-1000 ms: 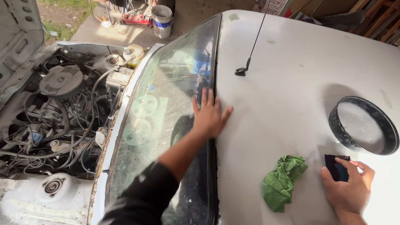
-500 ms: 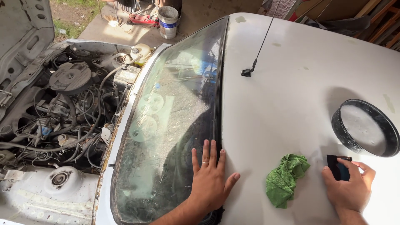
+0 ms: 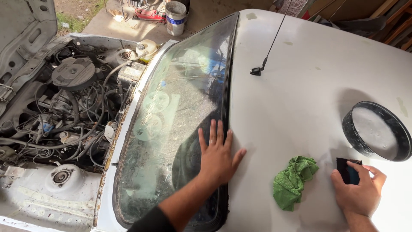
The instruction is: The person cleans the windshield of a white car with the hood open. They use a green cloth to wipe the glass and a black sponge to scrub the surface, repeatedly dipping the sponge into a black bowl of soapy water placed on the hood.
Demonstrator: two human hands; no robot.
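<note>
My left hand (image 3: 218,155) lies flat, fingers spread, across the black rubber seal where the dusty windscreen (image 3: 171,124) meets the white car roof (image 3: 300,99). My right hand (image 3: 358,193) rests on the roof at the lower right, its fingers pressing on a small dark flat block (image 3: 346,171). A crumpled green cloth (image 3: 294,180) sits on the roof between my two hands. A black round bowl of soapy water (image 3: 375,130) stands just beyond my right hand.
A thin aerial (image 3: 268,49) rises from the roof's front. The bonnet is up, showing the engine bay (image 3: 64,107) with hoses and a round air filter. A bucket (image 3: 175,17) and a red jack (image 3: 148,15) stand on the ground ahead.
My left hand has slid down along the windscreen's top seal toward me, staying flat. My right hand, the cloth and the bowl have stayed in place.
</note>
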